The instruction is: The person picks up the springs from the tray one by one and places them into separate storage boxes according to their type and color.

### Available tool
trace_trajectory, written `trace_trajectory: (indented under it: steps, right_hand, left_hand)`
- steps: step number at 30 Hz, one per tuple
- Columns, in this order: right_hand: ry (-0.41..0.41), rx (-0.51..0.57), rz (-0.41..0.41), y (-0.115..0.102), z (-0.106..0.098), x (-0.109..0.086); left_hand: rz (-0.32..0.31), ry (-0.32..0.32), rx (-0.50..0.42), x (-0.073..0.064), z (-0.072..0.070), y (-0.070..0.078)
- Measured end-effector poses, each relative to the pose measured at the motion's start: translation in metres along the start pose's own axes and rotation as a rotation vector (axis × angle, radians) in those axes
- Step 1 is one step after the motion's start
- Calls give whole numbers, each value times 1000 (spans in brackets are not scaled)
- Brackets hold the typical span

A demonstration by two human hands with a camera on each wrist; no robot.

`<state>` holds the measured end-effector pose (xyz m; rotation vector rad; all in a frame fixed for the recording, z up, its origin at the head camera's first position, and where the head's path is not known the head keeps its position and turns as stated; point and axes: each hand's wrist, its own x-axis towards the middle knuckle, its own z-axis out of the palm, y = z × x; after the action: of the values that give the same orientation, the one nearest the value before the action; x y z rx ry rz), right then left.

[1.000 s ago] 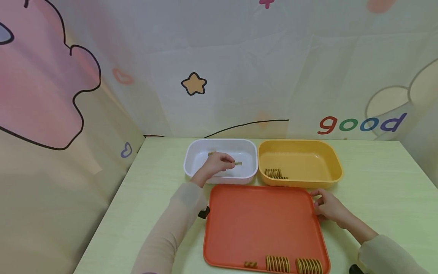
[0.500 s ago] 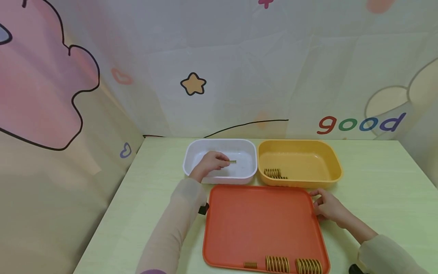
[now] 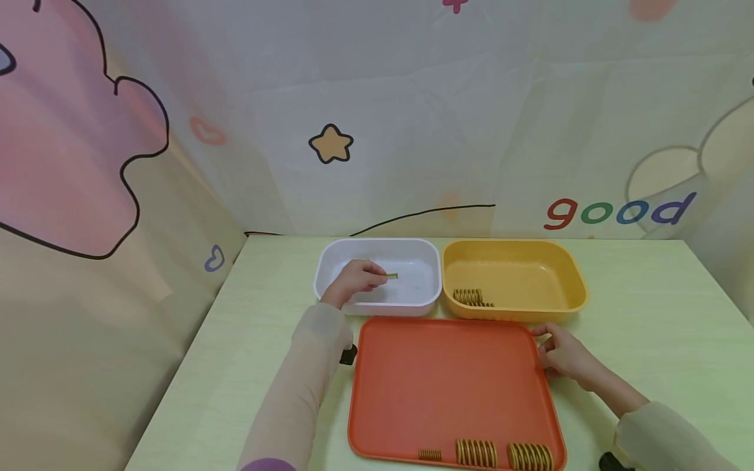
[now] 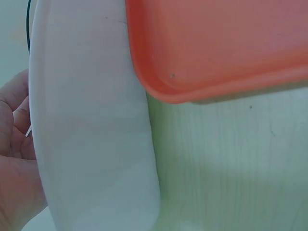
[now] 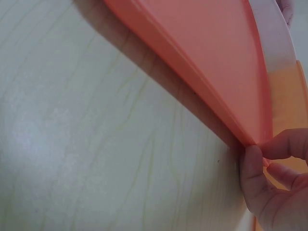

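Note:
My left hand reaches into the white plastic bin and pinches a small brass-coloured coil spring by its left end, the free end pointing right. In the left wrist view the bin's wall hides most of that hand and the spring. My right hand holds the orange-red tray near its far right corner; in the right wrist view thumb and forefinger meet at the rim. Along the tray's near edge lie a small spring and two larger springs, one in the middle and one at right.
Right of the white bin stands a yellow bin with a larger spring and a smaller, partly hidden one at its near left. Both bins sit just behind the tray on a pale green table. A printed cloth hangs behind.
My left hand has moved left within the white bin with the small spring, covering the spot where another spring showed earlier. The right hand and tray have stayed in place.

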<state>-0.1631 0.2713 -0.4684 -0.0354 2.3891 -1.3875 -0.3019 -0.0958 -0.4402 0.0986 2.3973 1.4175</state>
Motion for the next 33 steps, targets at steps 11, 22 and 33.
trace_trajectory:
  steps: [11, 22, 33]
  right_hand:
    - [-1, 4, 4, -1, -1, 0]
    - [-1, 18, 11, -1, 0, 0]
    - [1, 28, 21, -2, -1, 0]
  left_hand:
    - [-22, 30, -7, 5, -1, -8]
    - [-65, 73, 46, 14, -2, -16]
    - [5, 30, 126, 105, -7, -106]
